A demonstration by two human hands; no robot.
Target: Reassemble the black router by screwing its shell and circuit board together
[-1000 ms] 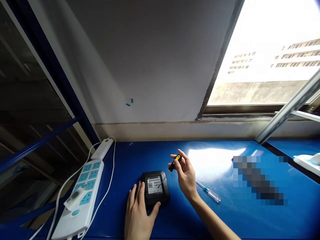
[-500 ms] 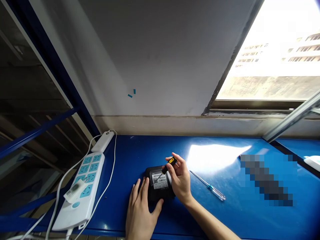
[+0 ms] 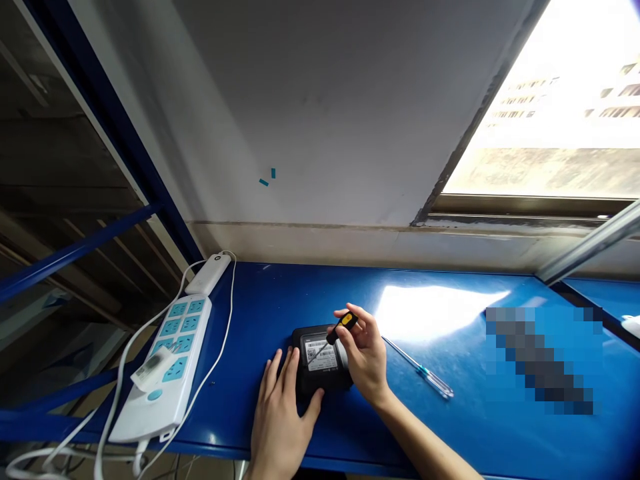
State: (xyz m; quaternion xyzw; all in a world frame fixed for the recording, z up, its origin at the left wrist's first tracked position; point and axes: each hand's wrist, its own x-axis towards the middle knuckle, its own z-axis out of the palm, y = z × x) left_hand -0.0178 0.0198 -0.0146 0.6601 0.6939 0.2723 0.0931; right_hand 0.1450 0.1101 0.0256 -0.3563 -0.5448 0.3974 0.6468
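A small black box-shaped device [image 3: 324,381] with a white printed label [image 3: 321,355] lies on the blue tabletop. My left hand [image 3: 283,413] braces it at the near left corner, fingers stretched along its left side and thumb at the near edge. My right hand [image 3: 367,353] grips a screwdriver [image 3: 345,323] by its black and yellow handle. The shaft slants down to the left across the label. Whether the tip touches the device I cannot tell. Right of my right hand lies a second screwdriver [image 3: 425,373] with a clear handle.
A white power strip [image 3: 165,400] with a plugged-in adapter [image 3: 153,370] and loose white cables [image 3: 225,333] runs along the left edge. A blurred-out dark object [image 3: 543,363] lies on the right. The blue tabletop [image 3: 280,293] meets the wall at the back.
The camera view has shifted slightly. Both hands, the device and the screwdriver keep nearly the same arrangement, with the screwdriver still slanting over the label.
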